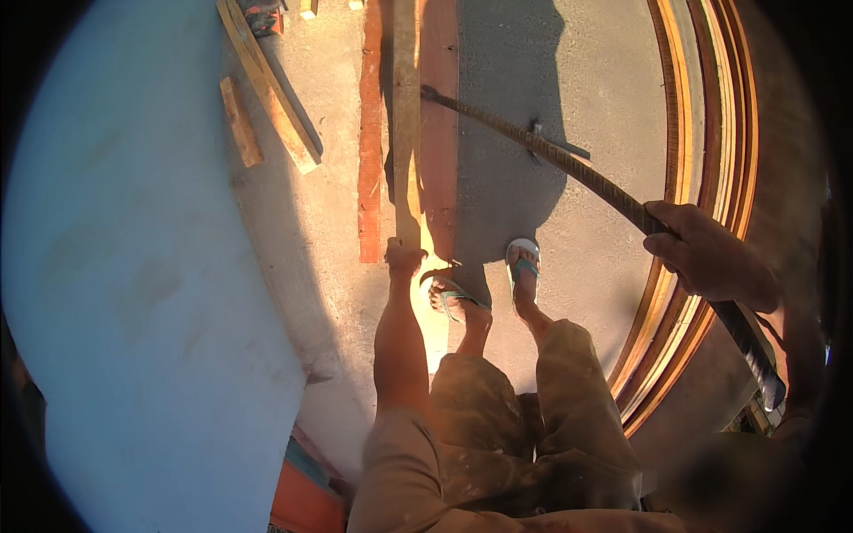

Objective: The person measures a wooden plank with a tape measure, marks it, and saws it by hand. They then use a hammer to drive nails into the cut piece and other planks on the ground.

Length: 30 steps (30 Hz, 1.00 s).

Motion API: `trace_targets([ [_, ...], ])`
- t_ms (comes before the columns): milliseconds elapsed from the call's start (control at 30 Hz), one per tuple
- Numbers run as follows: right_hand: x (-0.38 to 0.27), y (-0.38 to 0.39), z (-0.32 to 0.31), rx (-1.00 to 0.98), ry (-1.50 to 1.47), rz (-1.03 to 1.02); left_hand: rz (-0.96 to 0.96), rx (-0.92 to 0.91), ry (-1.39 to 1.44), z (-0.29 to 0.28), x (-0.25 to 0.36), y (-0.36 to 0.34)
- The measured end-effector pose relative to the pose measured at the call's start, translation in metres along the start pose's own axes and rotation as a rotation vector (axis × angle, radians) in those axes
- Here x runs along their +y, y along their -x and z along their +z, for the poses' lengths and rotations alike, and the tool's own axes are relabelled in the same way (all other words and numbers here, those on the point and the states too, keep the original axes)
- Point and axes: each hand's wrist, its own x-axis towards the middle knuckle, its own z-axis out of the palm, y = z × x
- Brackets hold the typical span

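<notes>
My left hand [406,255] is closed around the near end of a long wooden beam [407,115], which runs away from me between reddish planks. My right hand [702,244] grips a ribbed steel pry bar [569,163] made like rebar. The bar's flattened near end sticks out below that hand. Its far tip reaches across to the beam's right side, over the wide reddish plank [440,133]; whether it touches the wood I cannot tell. A narrower red plank [370,178] lies left of the beam.
Long boards [684,160] are stacked along the right. At the upper left lie a long timber [271,89] and a short wood piece [241,122]. A large pale panel [151,266] fills the left. A small dark object [536,131] lies on the concrete ahead of my sandalled feet.
</notes>
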Motion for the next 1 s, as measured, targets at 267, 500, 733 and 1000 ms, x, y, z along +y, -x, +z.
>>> trace_targets([
  [267, -0.046, -0.015, -0.037, 0.137, 0.584, 0.086, -0.012, 0.002, 0.083, 0.029, -0.029, -0.034],
  [500, -0.047, -0.021, -0.061, 0.068, 0.39, 0.009, 0.06, -0.014, 0.055, 0.026, -0.036, -0.035],
  [733, -0.039, -0.022, -0.038, 0.168, 0.488, -0.037, -0.045, -0.071, 0.184, 0.033, -0.035, -0.045],
  [1000, -0.023, -0.037, -0.034, 0.044, 0.094, 0.11, -0.071, -0.076, -0.004, 0.011, -0.012, -0.025],
])
